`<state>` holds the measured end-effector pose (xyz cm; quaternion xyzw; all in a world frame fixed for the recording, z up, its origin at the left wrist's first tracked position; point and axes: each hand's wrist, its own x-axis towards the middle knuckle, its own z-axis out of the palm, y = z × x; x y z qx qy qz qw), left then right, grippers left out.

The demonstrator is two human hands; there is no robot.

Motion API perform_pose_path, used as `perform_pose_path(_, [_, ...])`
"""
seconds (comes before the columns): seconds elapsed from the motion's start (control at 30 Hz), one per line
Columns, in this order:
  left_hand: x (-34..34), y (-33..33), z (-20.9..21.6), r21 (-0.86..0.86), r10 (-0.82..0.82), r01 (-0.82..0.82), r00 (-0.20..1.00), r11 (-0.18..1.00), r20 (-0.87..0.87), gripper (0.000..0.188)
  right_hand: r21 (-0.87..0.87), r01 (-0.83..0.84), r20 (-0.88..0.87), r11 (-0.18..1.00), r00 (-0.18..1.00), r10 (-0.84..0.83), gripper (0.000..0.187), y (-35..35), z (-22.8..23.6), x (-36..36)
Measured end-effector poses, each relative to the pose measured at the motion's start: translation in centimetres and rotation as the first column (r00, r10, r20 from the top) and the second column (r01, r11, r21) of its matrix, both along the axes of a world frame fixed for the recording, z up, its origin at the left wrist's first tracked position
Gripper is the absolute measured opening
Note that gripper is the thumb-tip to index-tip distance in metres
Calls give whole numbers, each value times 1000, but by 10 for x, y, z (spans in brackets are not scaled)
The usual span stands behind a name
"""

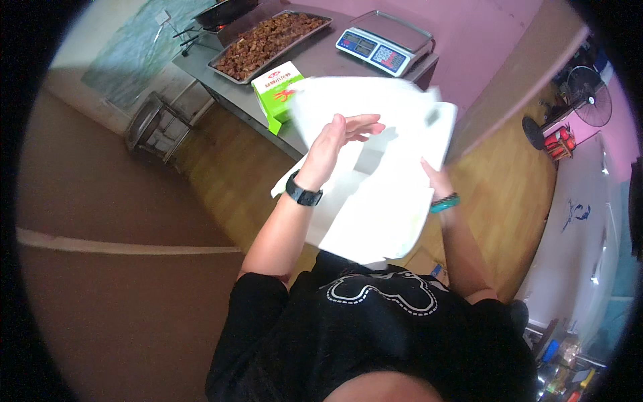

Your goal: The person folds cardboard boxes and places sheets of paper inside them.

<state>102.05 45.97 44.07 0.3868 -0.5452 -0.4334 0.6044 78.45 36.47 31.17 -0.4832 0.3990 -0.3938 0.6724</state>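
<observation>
A white paperboard box is in front of my chest, its pale inner side up and its flaps spread; the far flap is blurred. My left hand is over the box's left part, fingers stretched out and holding nothing. Whether its palm touches the board cannot be made out. At the right edge, my right hand grips the box, with its fingers partly hidden behind the board. Just beyond the box, a green and white carton stands at the near edge of the grey table.
On the table are a metal tray heaped with brown food pieces and a weighing scale. A dark pan sits at the far left. A metal-framed stand is left on the floor; a fan and red objects are right.
</observation>
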Motion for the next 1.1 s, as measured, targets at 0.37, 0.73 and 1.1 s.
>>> perform_pose_path(0.37, [295, -115, -225, 225, 723, -865, 500, 449, 477, 57, 205, 185, 84, 961, 975, -205, 41, -100, -21, 10])
perform_pose_path(0.73, [354, -161, -275, 479, 640, -665, 728, 572, 246, 40, 171, 338, -140, 925, 938, -317, 48, -150, -65, 76])
perform_pose_path(1.1, [391, -35, -169, 296, 824, -770, 542, 566, -165, 34, 405, 105, 122, 908, 978, -167, 63, -198, -98, 183])
